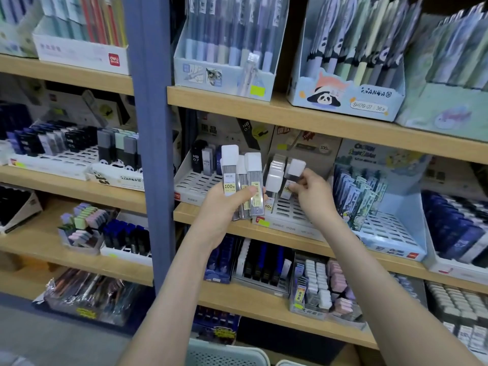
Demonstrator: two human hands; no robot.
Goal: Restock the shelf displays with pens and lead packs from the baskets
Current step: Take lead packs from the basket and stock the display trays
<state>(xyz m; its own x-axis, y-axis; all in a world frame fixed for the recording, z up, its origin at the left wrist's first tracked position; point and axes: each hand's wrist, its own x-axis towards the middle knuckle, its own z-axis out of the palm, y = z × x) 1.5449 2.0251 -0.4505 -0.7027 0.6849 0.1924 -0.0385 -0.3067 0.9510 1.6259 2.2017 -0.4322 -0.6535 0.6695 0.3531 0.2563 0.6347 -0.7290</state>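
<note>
Our left hand (224, 210) grips three lead packs (241, 180), bases hidden in its palm, while our right hand (313, 195) pinches one white-capped pack (296, 169), its label blurred.

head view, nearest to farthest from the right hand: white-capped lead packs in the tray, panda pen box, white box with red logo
1. white-capped lead packs, in the tray just left of the right hand
2. panda pen box, one shelf up, slightly right
3. white box with red logo, far upper left
</note>
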